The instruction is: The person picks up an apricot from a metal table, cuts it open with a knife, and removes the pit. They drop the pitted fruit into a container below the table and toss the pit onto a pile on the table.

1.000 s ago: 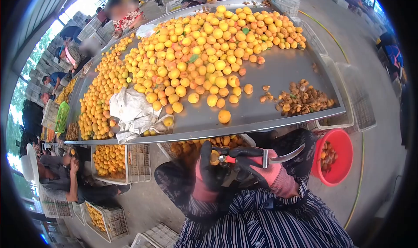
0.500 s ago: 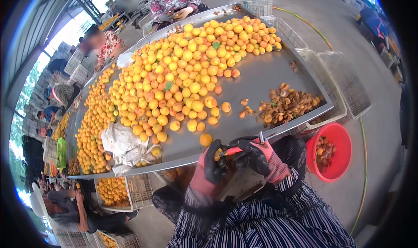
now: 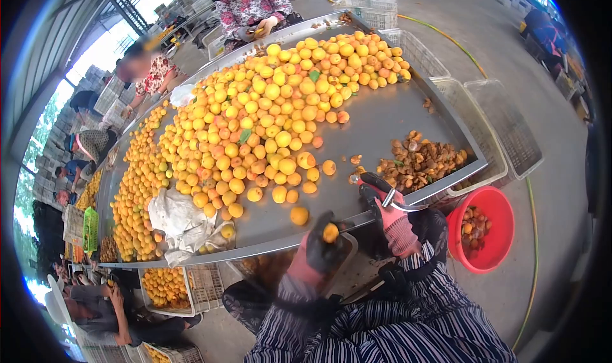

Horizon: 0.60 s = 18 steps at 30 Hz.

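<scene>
My left hand point(image 3: 322, 251), in a pink glove with black-coated palm and fingers, is closed around an apricot point(image 3: 330, 233) just over the table's front edge. My right hand point(image 3: 384, 213), gloved the same way, reaches over that edge and grips a small tool with a curved shiny metal part point(image 3: 408, 207); its other end is hidden. The right fingertips are close to a few small brownish scraps point(image 3: 355, 177), left of a heap of brown pits and scraps point(image 3: 424, 162). One loose apricot point(image 3: 299, 216) lies on the metal just beyond my left hand.
A large apricot pile point(image 3: 255, 121) covers much of the metal table point(image 3: 389, 114). A white cloth point(image 3: 182, 216) lies front left. A red bucket point(image 3: 497, 235) with fruit pieces stands at right, near plastic crates point(image 3: 503, 124). Co-workers point(image 3: 252, 9) sit around the far and left sides.
My hands have moved apart: the right went forward toward the scrap heap with the tool, while the left stayed near the edge with an apricot. The red part of the tool no longer shows.
</scene>
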Motion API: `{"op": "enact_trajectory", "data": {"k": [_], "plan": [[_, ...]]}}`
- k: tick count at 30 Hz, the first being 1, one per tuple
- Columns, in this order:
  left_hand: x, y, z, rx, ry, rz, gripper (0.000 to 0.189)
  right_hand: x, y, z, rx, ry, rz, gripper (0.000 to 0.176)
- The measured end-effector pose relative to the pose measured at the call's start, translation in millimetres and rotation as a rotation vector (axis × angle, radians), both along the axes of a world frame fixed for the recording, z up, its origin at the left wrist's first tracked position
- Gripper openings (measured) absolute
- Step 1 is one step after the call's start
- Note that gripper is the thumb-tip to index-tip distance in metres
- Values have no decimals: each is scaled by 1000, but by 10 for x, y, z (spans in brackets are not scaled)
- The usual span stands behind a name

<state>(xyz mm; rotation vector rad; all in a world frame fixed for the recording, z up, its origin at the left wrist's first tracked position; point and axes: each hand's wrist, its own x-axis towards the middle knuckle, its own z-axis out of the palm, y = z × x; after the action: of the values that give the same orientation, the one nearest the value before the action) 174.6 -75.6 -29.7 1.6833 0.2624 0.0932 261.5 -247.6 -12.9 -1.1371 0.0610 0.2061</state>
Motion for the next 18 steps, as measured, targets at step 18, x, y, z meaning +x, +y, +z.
{"op": "enact_trajectory", "data": {"k": [18], "plan": [[481, 593, 512, 1251, 724, -58, 57, -121, 459, 801, -1675, -374, 472, 65]]}}
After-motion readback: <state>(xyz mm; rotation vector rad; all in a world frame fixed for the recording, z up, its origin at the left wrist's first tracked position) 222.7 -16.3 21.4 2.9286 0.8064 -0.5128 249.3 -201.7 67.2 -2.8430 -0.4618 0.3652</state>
